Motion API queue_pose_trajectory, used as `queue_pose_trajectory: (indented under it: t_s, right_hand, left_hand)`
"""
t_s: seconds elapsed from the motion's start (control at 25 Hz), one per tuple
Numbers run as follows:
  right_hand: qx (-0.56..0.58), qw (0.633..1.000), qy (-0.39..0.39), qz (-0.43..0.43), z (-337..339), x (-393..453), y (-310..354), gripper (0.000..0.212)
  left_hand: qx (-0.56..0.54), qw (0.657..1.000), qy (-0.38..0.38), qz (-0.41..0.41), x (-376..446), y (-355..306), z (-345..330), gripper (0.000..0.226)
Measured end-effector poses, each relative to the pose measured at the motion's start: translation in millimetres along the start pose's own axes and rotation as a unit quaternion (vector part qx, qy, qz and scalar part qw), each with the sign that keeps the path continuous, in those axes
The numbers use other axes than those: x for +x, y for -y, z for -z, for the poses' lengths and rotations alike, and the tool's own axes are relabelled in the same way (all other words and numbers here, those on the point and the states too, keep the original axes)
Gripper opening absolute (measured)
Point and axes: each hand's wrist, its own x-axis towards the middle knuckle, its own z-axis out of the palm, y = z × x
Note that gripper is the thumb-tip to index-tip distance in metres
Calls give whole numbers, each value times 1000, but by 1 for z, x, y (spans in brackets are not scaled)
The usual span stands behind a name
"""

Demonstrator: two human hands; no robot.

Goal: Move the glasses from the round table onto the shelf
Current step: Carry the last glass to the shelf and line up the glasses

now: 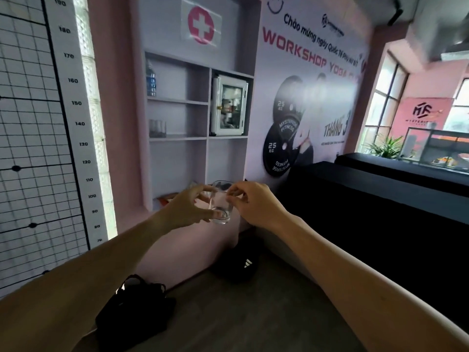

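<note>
Both forearms extend forward; the left hand (189,208) wraps thumb and fingers round a clear glass (221,202), gripping it upright in mid-air; the right hand (250,202) pinches the glass at its rim side; two black bags (132,311) lie on the floor below; the shelf (177,138) stands beyond, with more glasses (157,128) on one level; a height chart (73,102) reads 70 to 190; the banner (312,47) reads "WORKSHOP YOGA".
</note>
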Motion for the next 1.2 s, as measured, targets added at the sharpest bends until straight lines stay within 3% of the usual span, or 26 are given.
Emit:
queue_pose_trajectory:
  t_s: [0.2,0.48,0.68,0.92,1.2]
  right_hand:
    - [15,1000,14,14,-44,87,-40,14]
    - [31,996,38,75,-78,241,-91,12]
    - [52,992,73,89,-110,319,-122,9]
    - [53,991,64,109,-145,391,-157,11]
    - [102,989,14,102,-188,485,-181,7]
  left_hand:
    - [15,1000,-7,8,80,50,25,63]
    - [81,993,-80,-3,206,90,65,61]
    - [76,992,-96,19,273,128,89,81]
    - [102,990,-95,7,341,167,107,65]
    - [83,981,-176,3,437,213,134,60]
